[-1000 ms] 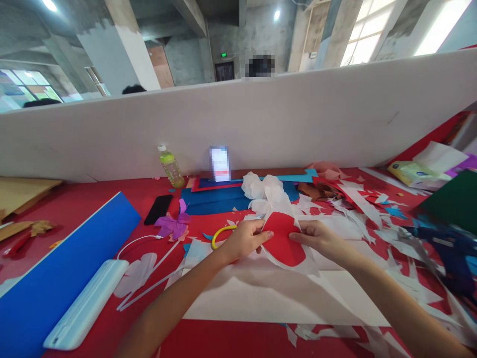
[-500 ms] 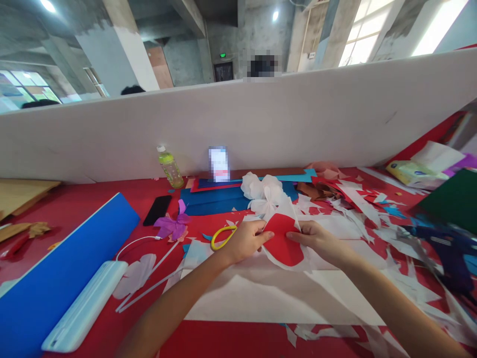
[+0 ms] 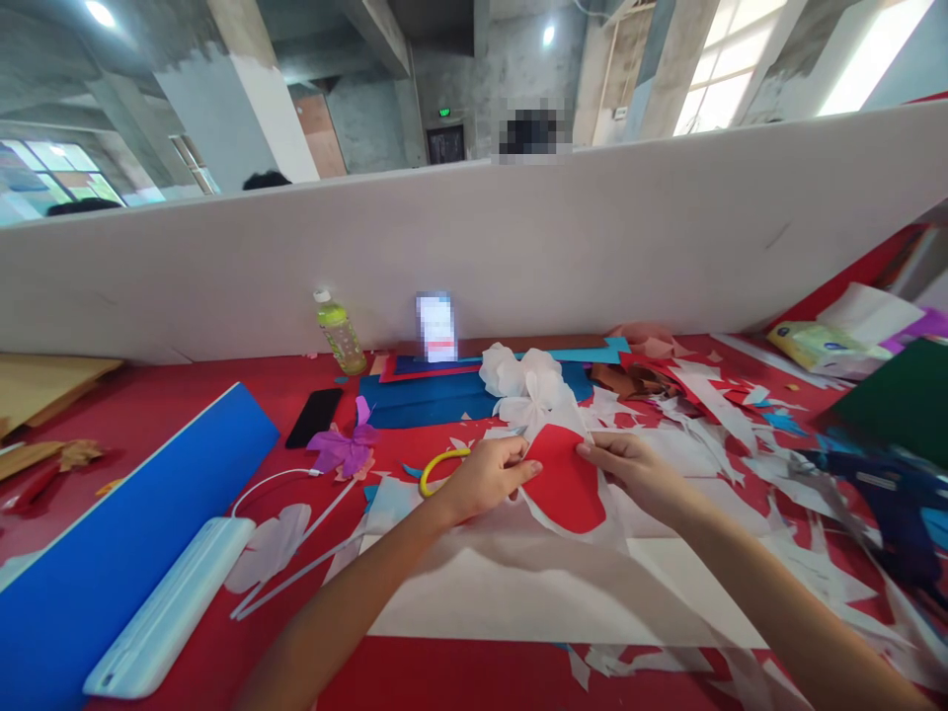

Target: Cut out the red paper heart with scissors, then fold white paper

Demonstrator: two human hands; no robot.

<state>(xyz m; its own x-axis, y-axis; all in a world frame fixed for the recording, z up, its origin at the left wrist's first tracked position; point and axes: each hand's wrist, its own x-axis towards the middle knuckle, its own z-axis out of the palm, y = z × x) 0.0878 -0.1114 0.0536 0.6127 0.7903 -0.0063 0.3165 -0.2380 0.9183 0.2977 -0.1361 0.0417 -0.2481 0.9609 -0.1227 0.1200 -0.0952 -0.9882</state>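
Red, white-edged, rounded paper cutout (image 3: pixel 567 484) is held above the broad white paper sheet (image 3: pixel 511 602), left hand (image 3: pixel 495 479) and right hand (image 3: pixel 628 464) each nearly closed, pinching its opposite edges; white petalled flowers (image 3: pixel 529 383) lie beyond that sheet.

Red paper piece (image 3: pixel 567 489) between both hands (image 3: pixel 485 479)

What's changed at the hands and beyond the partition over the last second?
The right hand has shifted slightly up and away along the red paper, its fingers now nearer the upper right edge. Beyond the partition, one head has moved slightly right. Nothing new was picked up. The left hand stays on the paper; bottle and white flowers are unmoved.
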